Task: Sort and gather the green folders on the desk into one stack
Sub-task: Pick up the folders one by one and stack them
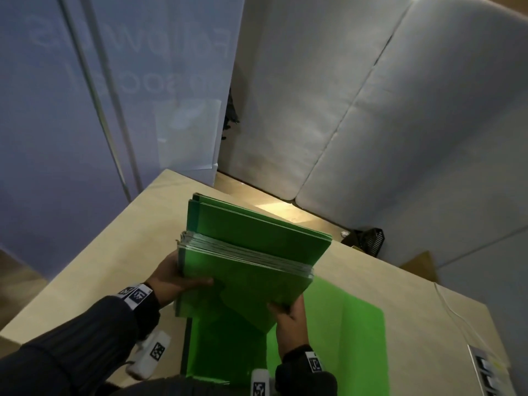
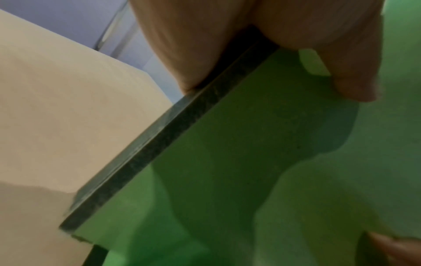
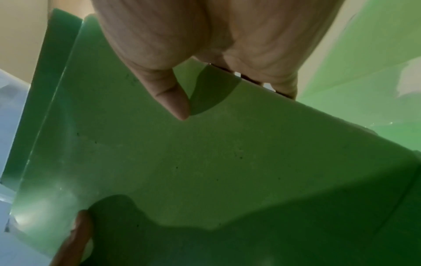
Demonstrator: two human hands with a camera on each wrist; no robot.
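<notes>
A thick bundle of green folders (image 1: 245,278) stands tilted on its lower edge above the wooden desk (image 1: 94,270). My left hand (image 1: 174,278) grips its left side, thumb across the front cover. My right hand (image 1: 288,312) holds the lower right corner, thumb on the front face (image 3: 205,162). In the left wrist view the bundle's edge (image 2: 159,144) runs diagonally under my thumb. Behind the bundle more green folders (image 1: 257,227) stand or lean. A bright green folder (image 1: 343,324) lies flat on the desk beneath my right hand.
A white cable (image 1: 457,318) runs along the desk's right side, with a power strip (image 1: 485,370) near the right front corner. A dark basket (image 1: 368,238) sits on the floor beyond the desk. White padded panels (image 1: 371,95) and a glass wall (image 1: 85,95) stand behind.
</notes>
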